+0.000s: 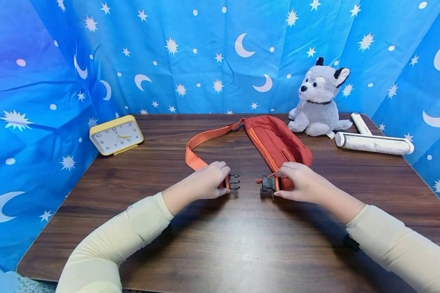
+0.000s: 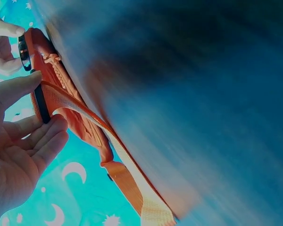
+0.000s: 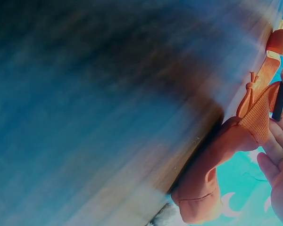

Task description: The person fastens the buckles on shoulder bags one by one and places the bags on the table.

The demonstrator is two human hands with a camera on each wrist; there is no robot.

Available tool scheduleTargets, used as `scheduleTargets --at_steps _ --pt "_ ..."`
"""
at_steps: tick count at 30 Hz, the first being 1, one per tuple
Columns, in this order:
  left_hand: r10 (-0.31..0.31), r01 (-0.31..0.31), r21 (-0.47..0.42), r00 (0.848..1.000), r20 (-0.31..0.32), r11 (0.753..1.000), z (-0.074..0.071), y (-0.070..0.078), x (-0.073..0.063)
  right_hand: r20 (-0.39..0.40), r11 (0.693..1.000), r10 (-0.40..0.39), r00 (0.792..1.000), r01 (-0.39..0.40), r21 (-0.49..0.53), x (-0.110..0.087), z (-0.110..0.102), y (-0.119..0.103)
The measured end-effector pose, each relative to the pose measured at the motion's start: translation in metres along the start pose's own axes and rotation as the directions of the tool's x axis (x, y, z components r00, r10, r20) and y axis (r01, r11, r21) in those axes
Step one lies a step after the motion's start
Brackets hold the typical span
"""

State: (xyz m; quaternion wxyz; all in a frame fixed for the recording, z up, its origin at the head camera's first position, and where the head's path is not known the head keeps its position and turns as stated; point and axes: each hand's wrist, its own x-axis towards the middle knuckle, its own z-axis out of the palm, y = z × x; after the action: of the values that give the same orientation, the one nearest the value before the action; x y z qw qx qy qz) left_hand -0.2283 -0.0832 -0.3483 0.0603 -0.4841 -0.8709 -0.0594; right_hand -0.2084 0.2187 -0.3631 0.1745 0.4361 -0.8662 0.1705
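While the left hand (image 1: 211, 180) pinches the pronged clip (image 1: 235, 182) and the right hand (image 1: 298, 181) the socket (image 1: 267, 183), the red bag (image 1: 273, 138) lies centre-right on the tabletop (image 1: 238, 244). A twisting strap (image 1: 195, 151) could tilt and jam the clip.

Right-wrist view: buckle piece in grip

Right hand (image 3: 281, 174) pinches a black buckle piece (image 3: 280, 106) between thumb and fingers. Ribbed orange webbing (image 3: 257, 120) joins the buckle piece to a red bag (image 3: 212, 165), whose body extends to the right. Knotted orange cord (image 3: 248, 92) just beside the webbing. Red-orange strap (image 3: 279, 41) to the left, partly cropped. Tabletop (image 3: 108, 141) blurred, near side of bag. Blue backdrop (image 3: 243, 179) with pale moon shapes, far side.
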Motion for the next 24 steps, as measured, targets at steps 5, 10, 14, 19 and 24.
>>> scheduleTargets --at_steps 5,10,14,19,24 --pt "-0.002 0.002 0.006 1.000 0.000 1.000 0.0033 -0.0007 0.0017 -0.011 1.000 -0.005 1.000 0.005 0.008 0.0014 0.0007 -0.0013" --pt "0.001 -0.001 0.015 1.000 -0.007 1.000 0.0036 0.0004 0.0042 -0.021 1.000 -0.014 1.000 0.014 0.008 0.0029 0.0021 0.0003" --pt "-0.002 0.002 0.005 1.000 -0.008 1.000 0.0012 0.0023 0.0048 -0.015 1.000 -0.012 1.000 0.012 0.005 0.0045 0.0027 0.0008" --pt "-0.013 0.013 0.010 1.000 0.004 1.000 -0.0004 0.0038 0.0057 -0.011 1.000 -0.010 1.000 0.010 0.015 0.0066 0.0037 -0.0006" --pt "-0.005 0.005 0.007 1.000 0.002 1.000 -0.0005 0.0050 0.0061 -0.006 1.000 -0.008 1.000 0.008 0.026 0.0091 0.0047 -0.0029"
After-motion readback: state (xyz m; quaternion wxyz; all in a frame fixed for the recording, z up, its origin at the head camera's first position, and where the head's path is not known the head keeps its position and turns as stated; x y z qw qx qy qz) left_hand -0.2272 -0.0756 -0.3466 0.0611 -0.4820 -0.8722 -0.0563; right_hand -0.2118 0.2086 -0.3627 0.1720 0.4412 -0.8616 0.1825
